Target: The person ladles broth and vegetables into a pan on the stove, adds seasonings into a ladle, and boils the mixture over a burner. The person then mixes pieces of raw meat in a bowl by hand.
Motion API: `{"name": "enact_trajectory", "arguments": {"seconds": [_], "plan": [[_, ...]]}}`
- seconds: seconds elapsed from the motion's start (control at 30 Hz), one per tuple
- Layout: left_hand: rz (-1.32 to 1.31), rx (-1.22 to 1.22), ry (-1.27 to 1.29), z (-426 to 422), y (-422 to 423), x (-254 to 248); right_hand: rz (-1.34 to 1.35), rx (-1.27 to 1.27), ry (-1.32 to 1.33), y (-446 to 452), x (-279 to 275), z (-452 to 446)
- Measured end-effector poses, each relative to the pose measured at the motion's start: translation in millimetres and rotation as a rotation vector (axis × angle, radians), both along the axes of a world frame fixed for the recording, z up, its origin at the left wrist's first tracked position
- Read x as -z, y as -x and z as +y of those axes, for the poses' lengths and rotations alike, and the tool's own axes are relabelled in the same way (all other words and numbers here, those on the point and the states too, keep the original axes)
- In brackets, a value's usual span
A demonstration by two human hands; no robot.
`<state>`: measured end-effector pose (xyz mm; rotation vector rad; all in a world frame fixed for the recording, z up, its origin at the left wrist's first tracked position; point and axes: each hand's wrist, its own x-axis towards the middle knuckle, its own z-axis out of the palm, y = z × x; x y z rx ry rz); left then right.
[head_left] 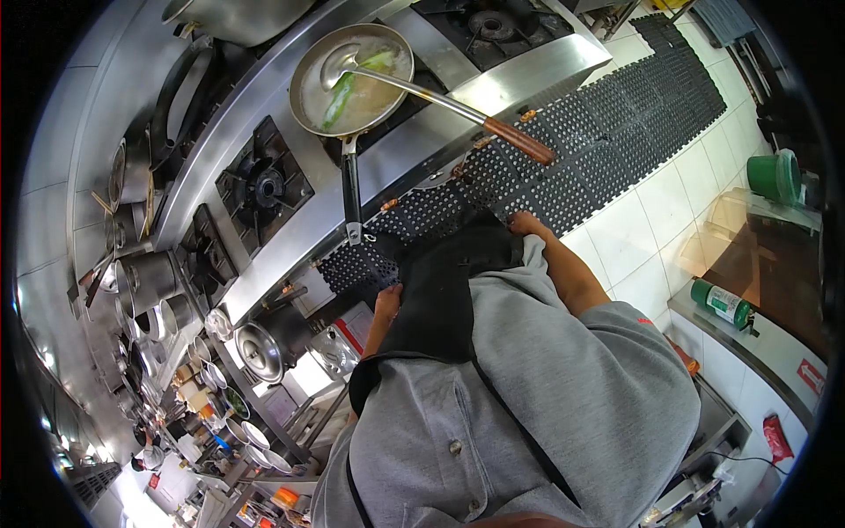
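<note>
Down at my front, my left hand (387,302) is closed at the left edge of the black apron (431,308). On the other side my right hand (525,223) has curled fingers at the apron's right edge. The cloth spreads out between the two hands, and some fingers are hidden. Beyond them a frying pan (308,101) sits on the stove, its black handle (351,189) pointing toward me. Cloudy liquid and long green pieces (339,101) are in it. A ladle (431,95) rests across the pan, its wooden handle sticking out right, apart from both hands.
Bare burners (267,182) flank the pan on the steel stove (304,189). A large pot (242,18) stands behind. Black rubber matting (607,132) covers the floor in front. At right are a green bucket (775,179) and a green bottle (722,302); at left, stacked pots (150,280).
</note>
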<state>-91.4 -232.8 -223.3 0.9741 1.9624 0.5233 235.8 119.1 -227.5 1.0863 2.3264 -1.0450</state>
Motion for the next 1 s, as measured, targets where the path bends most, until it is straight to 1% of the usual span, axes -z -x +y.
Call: {"name": "enact_trajectory", "arguments": {"seconds": [0.07, 0.1, 0.13, 0.2, 0.3, 0.4, 0.43, 0.47, 0.5, 0.53, 0.57, 0.6, 0.63, 0.67, 0.7, 0.73, 0.77, 0.8, 0.87, 0.9, 0.97, 1.0], "plan": [[-0.024, -0.261, 0.177, 16.8, -9.0, -23.6, -0.001, 0.001, -0.009, -1.1, 1.6, -1.0], [-0.024, -0.259, 0.176, 10.9, -3.7, -12.7, 0.001, 0.026, 0.009, -1.0, -2.2, -1.3], [0.031, -0.075, 0.11, -1.6, 5.7, 9.7, 0.002, 0.051, 0.026, -0.5, -5.4, -1.3], [0.086, 0.107, 0.043, -4.9, 9.5, 15.1, -0.005, 0.045, 0.043, -0.4, -2.8, -0.1], [0.069, 0.113, 0.031, -4.5, 7.7, 11.5, -0.01, 0.028, 0.056, 0.2, 4.7, 1.7], [-0.01, -0.003, 0.07, 3.5, -2.8, -11.9, -0.018, 0.005, 0.053, 1.9, 7.2, 3.2], [0.005, -0.041, 0.146, 15.6, -9.0, -37.2, -0.029, -0.005, 0.054, 2.5, 8.0, 4.3], [0.012, -0.071, 0.182, 19.4, -12.0, -44.2, -0.03, -0.017, 0.052, 2.3, 6.7, 5.0], [0.018, -0.102, 0.219, 16.7, -12.7, -39.7, -0.022, -0.036, 0.033, 2.1, 5.1, 5.7], [0.066, -0.056, 0.109, 13.3, -11.6, -35.8, -0.011, -0.062, 0.015, 4.7, 3.6, 6.2], [0.095, -0.056, 0.055, 9.5, -11.5, -31.6, -0.006, -0.094, 0.012, 7.8, 1.7, 7.2], [0.125, -0.056, 0.002, 3.8, -11.1, -24.4, -0.041, -0.06, 0.039, 9.3, 3.5, 8.8], [0.156, -0.02, 0.011, 1.9, -9.3, -20.6, -0.076, -0.026, 0.066, 11.3, 7.1, 8.8], [0.183, 0.023, 0.018, 0.8, -9.2, -16.8, -0.036, -0.05, 0.05, 10.6, 10.3, 8.7], [0.179, 0.001, 0.009, 5.0, -13.4, -22.9, -0.04, -0.07, 0.038, 5.4, 21.7, 9.6], [0.097, -0.052, 0.099, 11.5, -16.8, -36.7, 0.017, -0.069, 0.048, -0.9, 37.5, 10.1], [0.052, -0.085, 0.141, 13.3, -16.6, -37.9, 0.075, -0.068, 0.061, -4.5, 46.8, 11.5], [0.009, -0.119, 0.183, 14.7, -16.4, -38.4, -0.001, -0.12, 0.026, -3.9, 48.6, 12.3], [0.124, -0.029, 0.227, 8.8, -11.7, -22.5, 0.008, -0.147, 0.041, -3.9, 49.6, 14.8], [0.122, -0.051, 0.228, 14.7, -15.4, -36.9, 0.018, -0.153, 0.059, -3.0, 50.2, 15.4], [0.035, -0.268, 0.361, 35.7, -26.0, -84.3, -0.01, -0.182, 0.044, -2.6, 47.1, 16.4], [0.03, -0.284, 0.362, 35.3, -26.1, -81.7, 0.017, -0.169, 0.05, -5.4, 53.5, 17.3]]}}
